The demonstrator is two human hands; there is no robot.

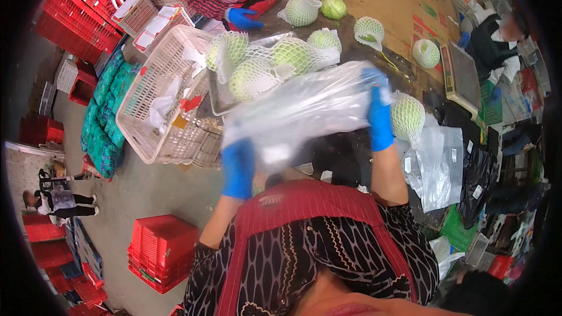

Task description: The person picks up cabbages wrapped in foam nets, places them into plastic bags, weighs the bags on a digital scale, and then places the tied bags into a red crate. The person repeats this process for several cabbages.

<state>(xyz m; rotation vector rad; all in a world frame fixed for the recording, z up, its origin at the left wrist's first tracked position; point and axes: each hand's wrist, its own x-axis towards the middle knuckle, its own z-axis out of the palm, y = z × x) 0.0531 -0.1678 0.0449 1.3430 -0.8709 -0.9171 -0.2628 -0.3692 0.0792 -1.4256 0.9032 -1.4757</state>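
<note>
A clear plastic bag, blurred by motion, is stretched between my two blue-gloved hands. My left hand grips its near left end, and my right hand grips its right end. Just beyond the bag, several green cabbages in white foam nets lie on and around a metal tray. One netted cabbage sits right beside my right hand, next to a stack of clear bags. Farther back are a bare cabbage and more netted ones.
A pale plastic crate with foam nets stands at the left. A co-worker's blue-gloved hand rests across the table. A weighing scale and another person are at the right. Red crates stand on the floor.
</note>
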